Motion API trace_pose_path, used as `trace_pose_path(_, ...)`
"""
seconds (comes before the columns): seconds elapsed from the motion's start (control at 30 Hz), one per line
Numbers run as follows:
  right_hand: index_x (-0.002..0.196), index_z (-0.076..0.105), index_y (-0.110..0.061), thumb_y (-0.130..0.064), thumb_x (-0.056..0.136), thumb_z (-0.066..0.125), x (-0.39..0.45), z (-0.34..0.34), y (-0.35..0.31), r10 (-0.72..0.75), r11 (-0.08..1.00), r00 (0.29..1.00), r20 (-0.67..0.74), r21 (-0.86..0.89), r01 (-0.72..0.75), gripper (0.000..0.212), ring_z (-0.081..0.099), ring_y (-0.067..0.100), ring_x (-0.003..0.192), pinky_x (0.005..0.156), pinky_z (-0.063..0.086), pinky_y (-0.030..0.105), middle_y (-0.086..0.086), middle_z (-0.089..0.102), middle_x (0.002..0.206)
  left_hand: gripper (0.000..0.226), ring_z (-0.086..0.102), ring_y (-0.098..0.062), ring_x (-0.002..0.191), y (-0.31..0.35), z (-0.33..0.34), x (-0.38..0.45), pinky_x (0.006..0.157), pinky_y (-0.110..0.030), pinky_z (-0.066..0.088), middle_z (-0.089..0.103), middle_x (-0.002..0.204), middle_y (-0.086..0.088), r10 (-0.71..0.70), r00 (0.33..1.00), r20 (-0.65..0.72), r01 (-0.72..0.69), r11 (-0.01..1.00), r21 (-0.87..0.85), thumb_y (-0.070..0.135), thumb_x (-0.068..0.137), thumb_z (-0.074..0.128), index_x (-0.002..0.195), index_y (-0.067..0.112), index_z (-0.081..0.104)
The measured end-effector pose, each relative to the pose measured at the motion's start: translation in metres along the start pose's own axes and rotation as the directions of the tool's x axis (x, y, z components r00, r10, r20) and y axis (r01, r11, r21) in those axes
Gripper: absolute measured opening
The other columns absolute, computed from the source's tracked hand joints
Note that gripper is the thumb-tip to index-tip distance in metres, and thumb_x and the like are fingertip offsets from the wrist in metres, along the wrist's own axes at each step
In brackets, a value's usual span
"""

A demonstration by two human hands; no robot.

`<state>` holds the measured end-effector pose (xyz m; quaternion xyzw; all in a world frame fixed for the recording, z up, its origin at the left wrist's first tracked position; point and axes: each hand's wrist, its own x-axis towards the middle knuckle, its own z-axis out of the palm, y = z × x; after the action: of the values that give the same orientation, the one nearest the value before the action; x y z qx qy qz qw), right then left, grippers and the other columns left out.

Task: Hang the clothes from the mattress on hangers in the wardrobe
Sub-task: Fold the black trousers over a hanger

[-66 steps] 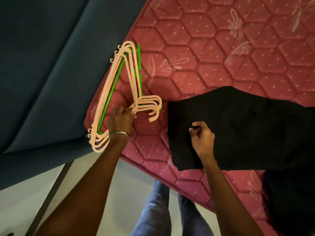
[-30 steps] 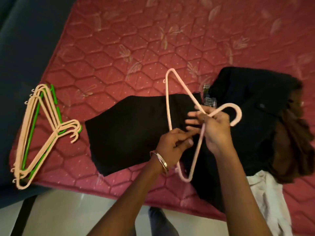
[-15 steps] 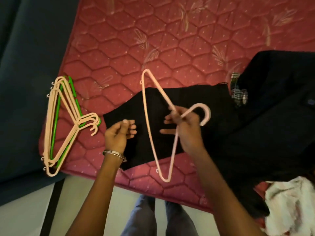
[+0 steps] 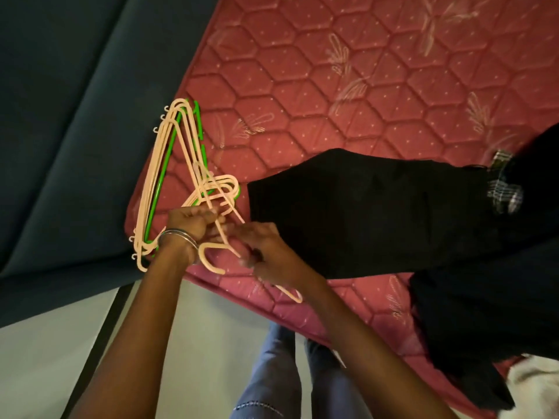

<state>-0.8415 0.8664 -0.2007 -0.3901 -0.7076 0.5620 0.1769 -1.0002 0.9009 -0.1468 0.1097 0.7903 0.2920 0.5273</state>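
Observation:
A single peach hanger (image 4: 220, 234) is held over the near edge of the red quilted mattress (image 4: 332, 86), its hook pointing down-left. My left hand (image 4: 189, 223), with a bangle at the wrist, grips the hanger near its neck. My right hand (image 4: 263, 249) pinches it just to the right. Behind my left hand a stack of peach and green hangers (image 4: 169, 176) lies at the mattress's left corner. A black garment (image 4: 363, 213) lies spread on the mattress right of my hands, untouched.
More dark clothes (image 4: 490, 313) are heaped at the right, with a plaid piece (image 4: 503, 189) above and white cloth (image 4: 532, 385) at the lower right. A dark blue-grey surface (image 4: 60, 116) borders the mattress's left. My legs in jeans (image 4: 272, 373) stand on pale floor (image 4: 45, 358).
Both hands have come left, next to the hanger stack. The single hanger has been turned so its hook points down-left, and my left hand now grips it too.

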Motion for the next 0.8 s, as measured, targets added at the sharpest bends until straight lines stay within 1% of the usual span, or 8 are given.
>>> trace_pose_path(0.07, 0.127, 0.059, -0.004, -0.01, 0.088, 0.062, -0.008, -0.007, 0.023, 0.104, 0.993, 0.972, -0.209, 0.074, -0.09, 0.04, 0.05, 0.017, 0.115, 0.099, 0.037, 0.018, 0.012, 0.06, 0.125, 0.014, 0.062, -0.014, 0.041, -0.003, -0.018, 0.009, 0.039, -0.028, 0.053, 0.065, 0.049, -0.002, -0.017, 1.0, -0.022, 0.017, 1.0, -0.019, -0.002, 0.09, 0.057, 0.078, 0.003, 0.062)
trace_pose_path(0.17, 0.145, 0.036, -0.018, -0.023, 0.08, 0.07, -0.02, -0.004, 0.062, 0.482, 0.761, 0.857, -0.184, -0.396, -0.514, 0.073, 0.032, 0.032, 0.132, 0.108, 0.032, 0.046, 0.011, 0.036, 0.144, 0.01, 0.055, -0.011, 0.036, -0.002, -0.039, 0.025, 0.038, -0.021, 0.05, 0.063, 0.048, 0.0, 0.002, 0.999, -0.036, -0.001, 1.0, 0.021, 0.004, 0.09, 0.06, 0.083, 0.003, 0.067)
trace_pose_path(0.23, 0.153, 0.006, -0.022, -0.049, 0.072, 0.074, -0.028, 0.008, 0.072, 0.63, 0.556, 0.775, -0.046, -0.67, -0.492, 0.109, 0.009, 0.037, 0.141, 0.112, 0.016, 0.059, 0.017, 0.008, 0.154, 0.01, 0.049, -0.008, 0.034, -0.003, -0.041, 0.033, 0.035, -0.016, 0.041, 0.06, 0.047, 0.002, 0.03, 1.0, -0.005, -0.029, 0.997, 0.067, 0.005, 0.091, 0.059, 0.088, 0.003, 0.068)
trace_pose_path(0.33, 0.151, -0.008, -0.018, -0.066, 0.06, 0.074, -0.032, 0.032, 0.076, 0.602, 0.474, 0.798, -0.032, -0.79, -0.389, 0.132, -0.005, 0.043, 0.144, 0.103, 0.008, 0.074, 0.025, -0.007, 0.155, 0.014, 0.039, -0.005, 0.034, -0.006, -0.032, 0.038, 0.032, -0.012, 0.028, 0.055, 0.057, -0.003, 0.064, 0.995, 0.071, -0.069, 0.995, 0.074, 0.001, 0.093, 0.053, 0.094, 0.002, 0.067)
trace_pose_path(0.43, 0.152, 0.002, -0.012, -0.058, 0.069, 0.071, -0.033, 0.041, 0.081, 0.591, 0.37, 0.804, -0.07, -0.862, -0.347, 0.118, 0.006, 0.048, 0.142, 0.099, 0.021, 0.074, 0.029, 0.005, 0.154, 0.018, 0.036, -0.004, 0.033, -0.008, -0.021, 0.041, 0.032, -0.01, 0.024, 0.048, 0.065, -0.008, 0.077, 0.992, 0.102, -0.075, 0.997, -0.019, -0.001, 0.095, 0.048, 0.087, 0.003, 0.063)
trace_pose_path(0.5, 0.148, 0.026, -0.005, -0.038, 0.083, 0.058, -0.037, 0.043, 0.087, 0.531, 0.374, 0.847, -0.019, -0.892, -0.255, 0.079, 0.028, 0.052, 0.134, 0.09, 0.037, 0.068, 0.03, 0.028, 0.148, 0.016, 0.036, -0.004, 0.034, -0.009, -0.018, 0.043, 0.033, -0.009, 0.024, 0.047, 0.067, -0.008, 0.07, 0.992, 0.101, -0.06, 0.993, -0.103, -0.001, 0.095, 0.047, 0.092, -0.001, 0.062)
trace_pose_path(0.67, 0.109, 0.066, 0.002, -0.009, 0.081, 0.036, -0.042, 0.02, 0.098, 0.391, 0.377, 0.92, -0.03, -0.907, -0.189, 0.042, 0.066, 0.033, 0.076, 0.051, 0.053, 0.036, 0.017, 0.067, 0.09, 0.015, 0.038, -0.005, 0.035, -0.014, -0.019, 0.044, 0.032, -0.01, 0.026, 0.047, 0.065, -0.007, 0.053, 0.994, 0.098, -0.034, 0.981, -0.19, -0.001, 0.095, 0.047, 0.092, -0.002, 0.061)
trace_pose_path(0.8, 0.123, 0.053, -0.002, -0.009, 0.083, 0.051, -0.032, -0.013, 0.093, 0.364, 0.607, 0.921, -0.138, -0.714, -0.347, 0.041, 0.061, 0.038, 0.098, 0.074, 0.051, 0.042, 0.017, 0.061, 0.11, 0.015, 0.039, -0.006, 0.037, -0.023, -0.017, 0.048, 0.033, -0.011, 0.026, 0.052, 0.062, -0.004, 0.066, 0.996, 0.065, -0.052, 0.979, -0.196, -0.001, 0.094, 0.049, 0.091, -0.001, 0.064)
